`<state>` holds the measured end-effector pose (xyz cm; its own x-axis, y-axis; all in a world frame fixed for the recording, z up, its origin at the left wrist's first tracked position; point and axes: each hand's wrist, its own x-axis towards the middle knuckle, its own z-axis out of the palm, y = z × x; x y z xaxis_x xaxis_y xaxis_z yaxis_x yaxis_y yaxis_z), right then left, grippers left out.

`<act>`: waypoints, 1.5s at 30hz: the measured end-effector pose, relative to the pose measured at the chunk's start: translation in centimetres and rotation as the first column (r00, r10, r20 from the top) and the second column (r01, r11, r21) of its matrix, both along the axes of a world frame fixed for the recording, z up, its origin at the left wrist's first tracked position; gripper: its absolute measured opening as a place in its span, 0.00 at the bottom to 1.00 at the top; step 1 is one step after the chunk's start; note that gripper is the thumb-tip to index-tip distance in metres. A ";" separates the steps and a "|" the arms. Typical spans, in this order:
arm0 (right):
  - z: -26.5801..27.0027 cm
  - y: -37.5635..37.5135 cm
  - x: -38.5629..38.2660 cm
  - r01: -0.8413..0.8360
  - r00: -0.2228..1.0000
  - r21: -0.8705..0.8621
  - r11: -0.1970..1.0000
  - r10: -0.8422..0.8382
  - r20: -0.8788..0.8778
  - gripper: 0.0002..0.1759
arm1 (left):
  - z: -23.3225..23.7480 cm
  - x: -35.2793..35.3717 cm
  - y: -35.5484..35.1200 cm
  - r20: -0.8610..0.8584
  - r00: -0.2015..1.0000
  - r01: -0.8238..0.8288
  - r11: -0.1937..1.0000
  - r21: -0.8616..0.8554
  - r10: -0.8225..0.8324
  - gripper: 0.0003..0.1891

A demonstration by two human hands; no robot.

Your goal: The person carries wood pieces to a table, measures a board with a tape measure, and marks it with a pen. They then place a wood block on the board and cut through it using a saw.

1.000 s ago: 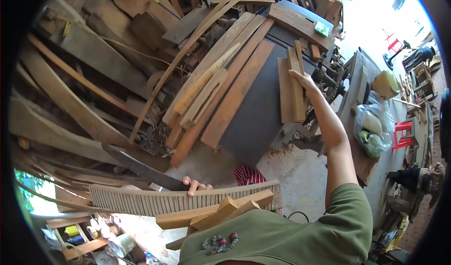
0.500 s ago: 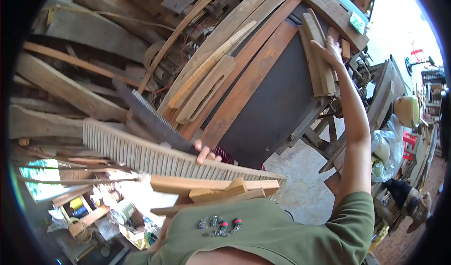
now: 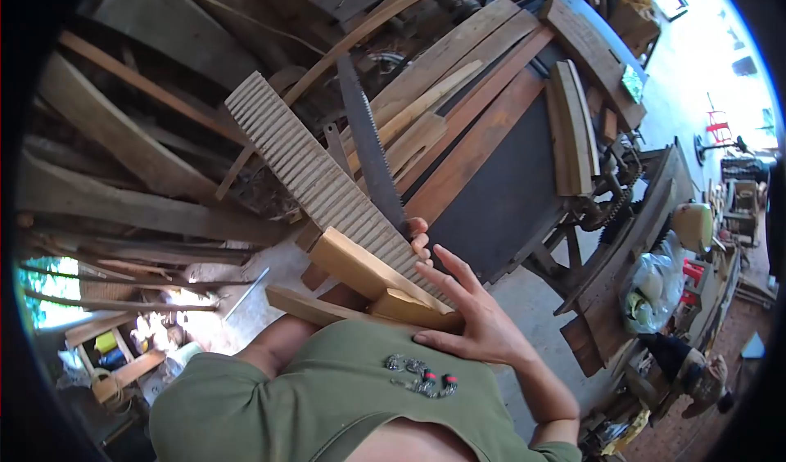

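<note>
My left hand (image 3: 419,239) has its fingers wrapped round the edge of a long ribbed wooden board (image 3: 315,163), with the handle end of a toothed saw blade (image 3: 370,143) held there too. The blade points up and away from me. Several plain wood pieces (image 3: 360,267) lie along the board against my chest, over my left forearm. At their near end is my right hand (image 3: 479,315), its fingers and thumb spread on either side of the wood ends. Its contact with them is unclear.
Planks (image 3: 483,143) and a short block pair (image 3: 571,126) lie on a dark table (image 3: 499,208) ahead. Curved timbers (image 3: 139,126) are stacked at the left. Machinery with a chain (image 3: 626,188) and a plastic bag (image 3: 651,286) stand at the right.
My right hand has left the short wood pieces on the table and come back to the near end of the held wood. The ribbed board and saw now tilt more steeply upward.
</note>
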<state>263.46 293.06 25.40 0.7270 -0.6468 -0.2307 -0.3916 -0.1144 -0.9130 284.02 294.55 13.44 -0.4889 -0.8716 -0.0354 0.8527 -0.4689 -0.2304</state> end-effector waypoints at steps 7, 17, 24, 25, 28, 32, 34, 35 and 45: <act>-5.0 2.2 0.1 0.308 0.951 0.097 0.946 -0.304 -0.060 0.53 | 1.9 2.5 -3.0 0.418 0.880 0.181 0.974 0.139 -0.223 0.41; -10.0 -6.3 0.3 0.559 0.602 0.430 0.709 -0.704 0.376 0.48 | -8.2 -0.5 -21.1 0.585 0.760 0.372 0.928 -0.032 -0.285 0.26; -12.8 -8.2 1.4 0.666 0.337 0.575 0.476 -0.879 0.337 0.44 | -12.7 -4.1 -27.4 0.751 0.539 0.583 0.812 -0.006 -0.382 0.33; -12.9 -8.4 1.1 0.662 0.327 0.588 0.464 -0.885 0.331 0.44 | -12.9 -4.6 -27.8 0.749 0.529 0.565 0.824 0.039 -0.398 0.35; -14.2 -9.0 0.0 0.619 0.277 0.682 0.390 -0.921 0.274 0.46 | -7.5 -7.1 -27.0 0.919 0.317 0.449 0.890 0.071 -0.233 0.40; -15.5 -9.1 -0.7 0.541 0.229 0.740 0.400 -0.917 0.328 0.45 | -5.0 -8.8 -26.6 0.915 0.350 0.423 0.905 0.038 -0.202 0.35; -16.2 -9.0 -1.3 0.482 0.189 0.816 0.319 -0.947 0.259 0.42 | -4.1 -9.4 -26.5 0.930 0.230 0.385 0.905 0.183 -0.286 0.34; -17.3 -8.8 -1.4 0.495 0.163 0.802 0.336 -0.942 0.294 0.42 | -3.6 -9.8 -26.1 0.952 0.179 0.344 0.922 0.177 -0.250 0.34; -16.4 -9.3 -2.1 0.641 0.154 0.681 0.355 -0.928 0.340 0.37 | -10.4 -9.1 -28.4 0.874 -0.402 0.181 0.960 -0.216 0.272 0.23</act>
